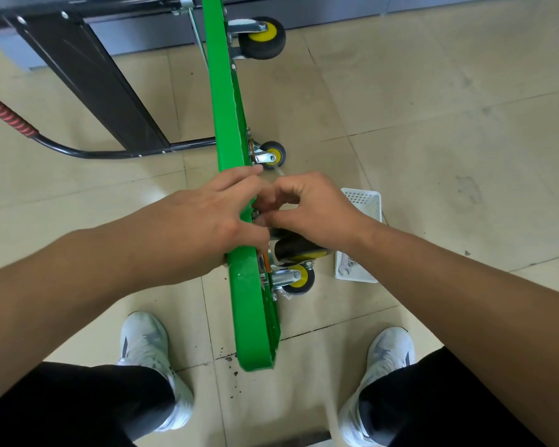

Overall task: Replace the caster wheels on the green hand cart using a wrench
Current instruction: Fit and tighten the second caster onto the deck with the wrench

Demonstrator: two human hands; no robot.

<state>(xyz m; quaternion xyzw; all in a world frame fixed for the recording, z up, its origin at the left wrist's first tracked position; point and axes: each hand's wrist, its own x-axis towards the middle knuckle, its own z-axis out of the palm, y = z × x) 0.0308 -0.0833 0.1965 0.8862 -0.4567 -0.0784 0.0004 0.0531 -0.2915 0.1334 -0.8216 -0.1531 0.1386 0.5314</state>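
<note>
The green hand cart (pixel 236 130) stands on its long edge on the tiled floor (pixel 433 124), its deck running away from the person between their two white shoes. Its folded black handle frame (pixel 88 79) lies on the floor to the left.

The left hand (pixel 207 217) lies across the deck's upper edge and grips it, the fingers bent over to the wheel side and the thumb low against the deck. The right hand (pixel 310 208) is curled, thumb and fingertips pinched together on a small metal fitting (pixel 256 215) against the underside of the deck; what kind of fitting it is cannot be made out. Its palm sits over a black caster wheel (pixel 299 248) with a yellow hub.

Just below that wheel a second caster (pixel 299 279) is bolted to the deck. A small caster (pixel 271 154) is mounted farther along, and a large wheel (pixel 262 37) at the far end.

A white basket (pixel 362 201) sits on the floor just right of the right hand, with a wrench (pixel 344 264) lying in it.
</note>
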